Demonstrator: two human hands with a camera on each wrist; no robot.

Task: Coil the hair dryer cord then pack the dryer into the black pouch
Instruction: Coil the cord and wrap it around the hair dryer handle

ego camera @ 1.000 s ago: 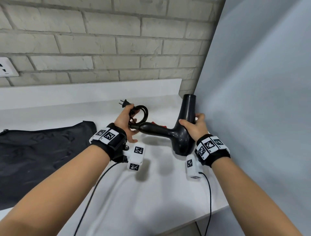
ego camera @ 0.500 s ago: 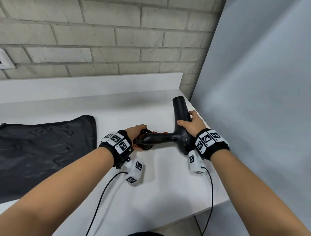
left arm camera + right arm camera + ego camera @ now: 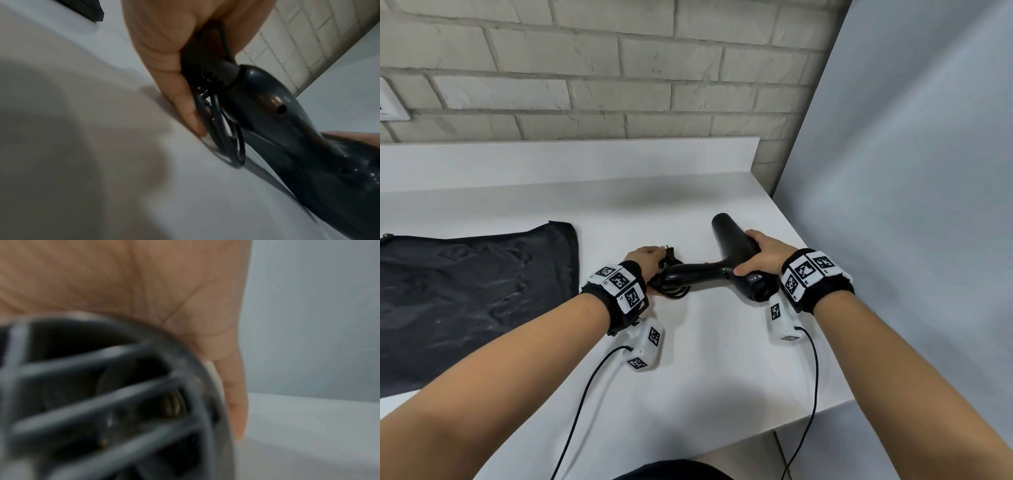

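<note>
A black hair dryer (image 3: 726, 255) lies low over the white counter (image 3: 688, 377), its handle (image 3: 688, 274) pointing left. My right hand (image 3: 756, 255) grips its barrel; the rear grille (image 3: 102, 402) fills the right wrist view under my palm. My left hand (image 3: 647, 262) holds the coiled black cord (image 3: 671, 291) bunched at the handle's end, the plug (image 3: 671, 254) poking out past my fingers. In the left wrist view, cord loops (image 3: 222, 129) hang from my left hand (image 3: 180, 65) onto the counter beside the dryer handle (image 3: 277, 113). The black pouch (image 3: 465, 291) lies flat at the left.
A brick wall (image 3: 602, 68) with a white backsplash runs behind the counter. A grey panel (image 3: 911, 188) closes off the right side, close to the dryer. A wall socket (image 3: 388, 106) sits at the far left. Wrist camera cables (image 3: 815, 377) trail off the counter's front edge.
Both hands have lowered the dryer and coil toward the counter, the barrel tipping down to lie flatter. My left hand has turned palm-down over the coil.
</note>
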